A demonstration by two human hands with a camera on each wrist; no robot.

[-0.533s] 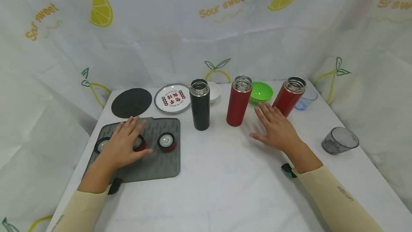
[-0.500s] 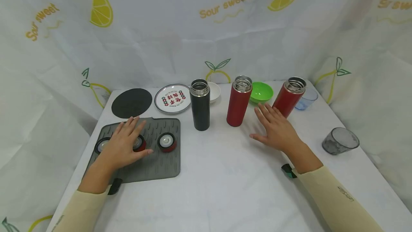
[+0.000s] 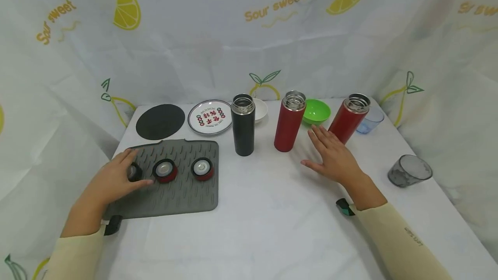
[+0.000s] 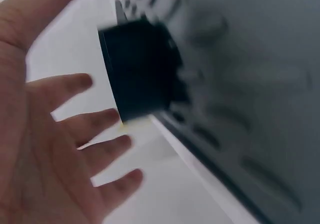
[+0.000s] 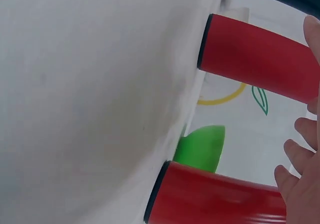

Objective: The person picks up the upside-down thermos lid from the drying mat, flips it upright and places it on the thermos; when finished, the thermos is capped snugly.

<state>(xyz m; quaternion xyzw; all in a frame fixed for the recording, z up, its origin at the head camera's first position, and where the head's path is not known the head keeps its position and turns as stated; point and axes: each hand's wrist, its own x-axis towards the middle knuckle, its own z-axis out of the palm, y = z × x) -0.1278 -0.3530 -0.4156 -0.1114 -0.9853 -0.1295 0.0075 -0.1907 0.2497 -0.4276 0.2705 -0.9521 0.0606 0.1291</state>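
My left hand (image 3: 110, 180) is at the left side of the grey drying mat (image 3: 186, 198), thumb and fingers spread around a black bottle lid (image 3: 134, 173). In the left wrist view this lid (image 4: 137, 72) stands on the mat with the fingers beside it, relaxed and apart. Two red-sided lids (image 3: 165, 170) sit in a row to its right. Over the table, my right hand (image 3: 334, 159) is spread and holds nothing. In front of its fingertips stand an uncapped red thermos bottle (image 3: 288, 124) and, farther right, a second red thermos (image 3: 345, 121), partly hidden by the fingers.
An uncapped black thermos (image 3: 244, 131) stands left of the red ones. Behind are a black round mat (image 3: 160, 122), a printed plate (image 3: 210, 117), a white bowl (image 3: 260, 110) and a green bowl (image 3: 316, 111). At right are a blue cup (image 3: 369, 121) and a grey glass (image 3: 408, 171).
My left hand has moved left across the mat, from over the middle lid to the black lid, uncovering the middle one. The right hand has stayed nearly in place.
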